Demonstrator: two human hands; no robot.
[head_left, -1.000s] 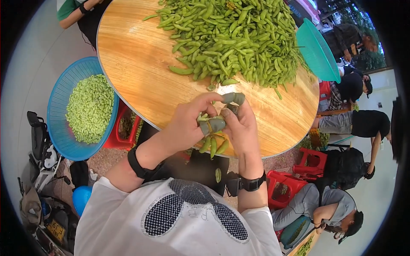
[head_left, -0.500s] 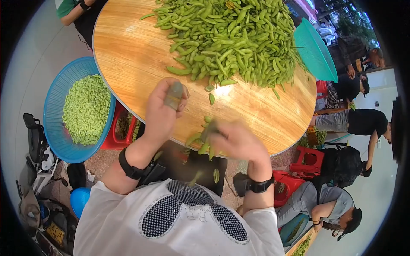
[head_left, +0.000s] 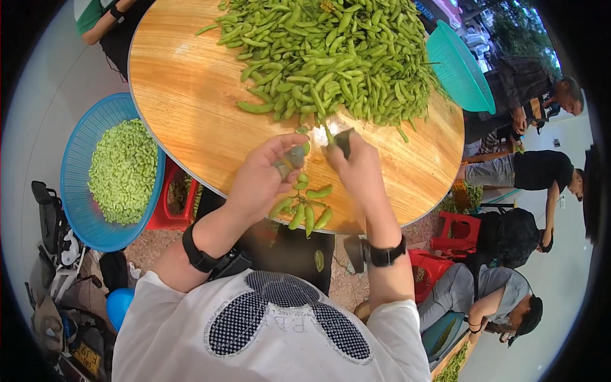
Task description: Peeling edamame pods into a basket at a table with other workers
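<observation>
My left hand [head_left: 264, 172], a grey-green cover on its thumb, is over the table with its index finger and thumb apart. Just beyond those fingertips a small green pod piece [head_left: 306, 148] lies on the wood. My right hand [head_left: 359, 169] wears a dark thumb cover and pinches a green soybean pod [head_left: 328, 132] near the pile's edge. Between and below my hands, several loose pods [head_left: 309, 216] rest at the table's near edge. A large heap of soybean pods [head_left: 331, 63] covers the far part of the round wooden table [head_left: 184, 102].
A blue basket of shelled beans [head_left: 69, 162] stands left of the table, beside a red stool [head_left: 168, 213]. A teal basket [head_left: 459, 67] leans at the table's far right. Several people and red stools [head_left: 455, 232] are on the right; another person's arm [head_left: 102, 25] shows at upper left.
My right hand has moved up from the loose pods toward the heap and now pinches a pod. My left hand has moved down and right, its fingers spreading near the pod piece.
</observation>
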